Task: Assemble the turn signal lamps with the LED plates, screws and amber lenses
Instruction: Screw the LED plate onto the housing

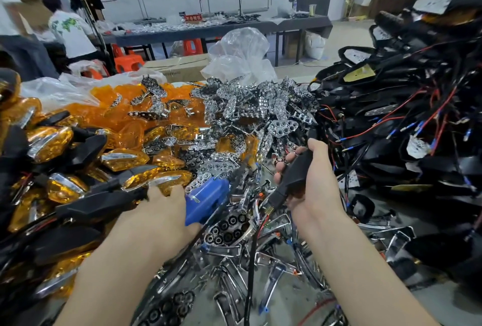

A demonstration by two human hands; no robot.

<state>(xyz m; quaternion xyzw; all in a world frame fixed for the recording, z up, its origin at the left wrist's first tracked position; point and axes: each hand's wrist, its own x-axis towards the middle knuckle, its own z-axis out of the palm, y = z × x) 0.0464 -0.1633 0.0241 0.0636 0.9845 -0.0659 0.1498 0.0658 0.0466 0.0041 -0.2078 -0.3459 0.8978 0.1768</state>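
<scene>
My left hand (167,211) grips a blue electric screwdriver (206,195) whose tip points up and right over the parts. My right hand (315,177) holds a black lamp housing (294,171) with wires trailing from its lower end. Chrome LED reflector plates (250,106) lie heaped in the middle. Loose amber lenses (125,109) are piled at the back left. Finished lamps with amber lenses and black bodies (65,158) are stacked on the left. One chrome plate (227,229) lies just below the screwdriver.
A tall pile of black housings with red and blue wires (407,122) fills the right. Chrome trim pieces (273,268) litter the near table. Clear plastic bags (240,52) and a cardboard box (180,67) stand behind. Two people work at a far table (208,28).
</scene>
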